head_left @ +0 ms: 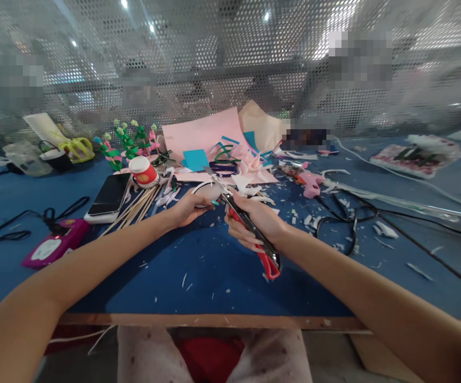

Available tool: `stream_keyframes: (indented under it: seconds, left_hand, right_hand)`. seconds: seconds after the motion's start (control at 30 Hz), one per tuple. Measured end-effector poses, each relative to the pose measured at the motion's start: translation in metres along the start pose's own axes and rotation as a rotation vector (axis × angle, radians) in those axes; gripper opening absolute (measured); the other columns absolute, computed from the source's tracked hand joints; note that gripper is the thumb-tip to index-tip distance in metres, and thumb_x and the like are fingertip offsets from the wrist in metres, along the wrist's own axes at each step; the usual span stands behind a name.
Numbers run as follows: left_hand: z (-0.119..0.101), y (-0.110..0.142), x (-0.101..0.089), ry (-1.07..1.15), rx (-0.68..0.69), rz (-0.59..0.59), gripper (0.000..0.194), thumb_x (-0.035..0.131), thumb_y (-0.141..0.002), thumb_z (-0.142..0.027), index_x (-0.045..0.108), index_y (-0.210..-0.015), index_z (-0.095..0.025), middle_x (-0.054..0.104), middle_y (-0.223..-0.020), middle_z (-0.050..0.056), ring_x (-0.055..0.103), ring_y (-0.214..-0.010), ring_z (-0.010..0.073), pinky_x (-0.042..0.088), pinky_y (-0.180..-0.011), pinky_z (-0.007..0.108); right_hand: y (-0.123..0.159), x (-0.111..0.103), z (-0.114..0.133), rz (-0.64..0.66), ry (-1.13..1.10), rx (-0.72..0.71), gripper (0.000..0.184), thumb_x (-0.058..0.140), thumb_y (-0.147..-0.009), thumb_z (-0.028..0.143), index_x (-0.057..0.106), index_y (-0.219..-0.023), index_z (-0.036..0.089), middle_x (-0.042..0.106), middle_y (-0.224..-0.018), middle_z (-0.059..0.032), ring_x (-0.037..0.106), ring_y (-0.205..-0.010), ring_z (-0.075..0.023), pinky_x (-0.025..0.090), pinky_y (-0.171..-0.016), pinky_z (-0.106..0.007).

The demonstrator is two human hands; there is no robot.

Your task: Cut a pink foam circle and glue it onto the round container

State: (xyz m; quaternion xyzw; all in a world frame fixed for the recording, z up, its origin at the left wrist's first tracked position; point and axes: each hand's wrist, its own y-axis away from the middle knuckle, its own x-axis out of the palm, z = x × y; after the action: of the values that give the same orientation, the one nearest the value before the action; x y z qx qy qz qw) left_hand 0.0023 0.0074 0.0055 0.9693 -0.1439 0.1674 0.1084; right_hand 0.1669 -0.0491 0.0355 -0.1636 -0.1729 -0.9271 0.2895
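Note:
My right hand (250, 221) is wrapped around a pair of shears (268, 260) with red and black handles. The metal blades point up and to the left, meeting the edge of a round white piece (206, 190). That white piece is pinched in my left hand (193, 207), whose fingers are closed at its near edge. Whether it is a flat disc or a shallow cup I cannot tell. White scraps (250, 186) lie just beyond my right hand.
Thin wooden sticks (134, 210), a red paper cup (144, 171) and a phone (110, 194) lie on the left, near a purple power strip (57, 242). Pink paper (202, 130) stands behind. To the right are a pink glue gun (310, 183), black cables (350, 213) and strewn white bits.

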Motion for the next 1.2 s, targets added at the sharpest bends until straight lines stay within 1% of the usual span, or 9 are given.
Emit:
stream_keyframes:
  seconds: [0.13, 0.27, 0.37, 0.53, 0.63, 0.77, 0.93, 1.07, 1.2]
  left_hand:
    - [0.001, 0.0, -0.002, -0.03, 0.011, 0.0, 0.024, 0.054, -0.05, 0.0, 0.06, -0.069, -0.013, 0.06, -0.057, -0.001, 0.056, -0.06, 0.0117, 0.047, -0.074, 0.029]
    - [0.002, 0.0, -0.002, -0.033, 0.017, -0.011, 0.019, 0.055, -0.051, 0.001, 0.059, -0.064, -0.012, 0.059, -0.053, 0.0, 0.055, -0.059, 0.0119, 0.046, -0.073, 0.03]
    - [0.003, 0.0, -0.002, -0.022, 0.03, 0.017, 0.024, 0.057, -0.052, 0.002, 0.061, -0.071, -0.012, 0.062, -0.058, -0.001, 0.055, -0.059, 0.0106, 0.046, -0.07, 0.027]
    - [0.007, -0.002, -0.007, -0.023, 0.017, 0.022, 0.03, 0.058, -0.053, 0.003, 0.061, -0.076, -0.016, 0.061, -0.055, -0.004, 0.055, -0.055, 0.0095, 0.046, -0.065, 0.024]
    - [0.008, -0.002, -0.007, -0.046, 0.054, 0.017, 0.032, 0.059, -0.051, 0.002, 0.061, -0.079, -0.014, 0.062, -0.058, -0.003, 0.056, -0.056, 0.0102, 0.046, -0.064, 0.025]
    - [0.007, -0.001, -0.004, -0.158, 0.13, 0.106, 0.037, 0.058, -0.051, 0.0, 0.065, -0.085, -0.011, 0.066, -0.071, 0.002, 0.06, -0.07, 0.0141, 0.046, -0.069, 0.026]
    - [0.005, 0.002, 0.0, -0.338, 0.149, 0.183, 0.037, 0.058, -0.051, -0.003, 0.068, -0.085, -0.014, 0.068, -0.077, 0.001, 0.061, -0.079, 0.0177, 0.047, -0.078, 0.029]
    - [0.004, 0.003, 0.003, -0.196, 0.099, 0.062, 0.042, 0.057, -0.051, -0.002, 0.066, -0.09, -0.013, 0.067, -0.075, 0.001, 0.061, -0.073, 0.0144, 0.048, -0.079, 0.03]
    - [0.002, 0.002, 0.005, -0.046, 0.025, -0.099, 0.025, 0.057, -0.052, -0.004, 0.061, -0.076, -0.012, 0.061, -0.062, 0.0, 0.057, -0.062, 0.011, 0.049, -0.079, 0.031]
  right_hand:
    - [0.0, -0.001, 0.001, 0.021, 0.011, 0.06, 0.057, 0.023, -0.095, 0.054, 0.046, -0.057, 0.018, 0.038, -0.031, 0.0037, 0.027, -0.021, -0.0073, 0.035, -0.022, -0.018]
    - [0.001, -0.001, 0.004, 0.045, 0.009, 0.096, 0.062, 0.018, -0.096, 0.053, 0.044, -0.052, 0.019, 0.036, -0.03, 0.0033, 0.025, -0.021, -0.0067, 0.034, -0.022, -0.017]
    - [0.003, 0.0, 0.005, 0.07, 0.026, 0.139, 0.065, 0.013, -0.096, 0.053, 0.041, -0.049, 0.019, 0.033, -0.03, 0.003, 0.024, -0.022, -0.0064, 0.033, -0.022, -0.017]
    - [0.006, 0.007, 0.004, -0.039, 0.013, 0.095, 0.058, 0.016, -0.099, 0.044, 0.049, -0.059, 0.016, 0.036, -0.032, 0.0042, 0.026, -0.021, -0.0074, 0.031, -0.021, -0.018]
    - [0.007, 0.011, 0.004, -0.085, 0.044, 0.081, 0.058, 0.016, -0.099, 0.041, 0.048, -0.057, 0.016, 0.036, -0.031, 0.0037, 0.027, -0.021, -0.0078, 0.033, -0.021, -0.019]
    - [0.008, 0.012, 0.002, -0.091, 0.062, 0.07, 0.059, 0.016, -0.099, 0.042, 0.047, -0.056, 0.016, 0.036, -0.03, 0.0039, 0.027, -0.02, -0.0075, 0.033, -0.02, -0.018]
    - [0.008, 0.013, 0.001, -0.04, 0.061, 0.039, 0.058, 0.018, -0.098, 0.047, 0.049, -0.059, 0.016, 0.037, -0.03, 0.0045, 0.027, -0.02, -0.0072, 0.034, -0.021, -0.017]
    - [0.006, 0.014, 0.001, -0.076, 0.074, 0.016, 0.06, 0.018, -0.098, 0.048, 0.049, -0.059, 0.015, 0.036, -0.03, 0.0047, 0.027, -0.02, -0.0073, 0.033, -0.02, -0.018]
    - [0.004, 0.012, 0.002, -0.085, 0.042, 0.023, 0.059, 0.017, -0.098, 0.047, 0.048, -0.057, 0.017, 0.036, -0.03, 0.0044, 0.026, -0.02, -0.0072, 0.032, -0.02, -0.017]
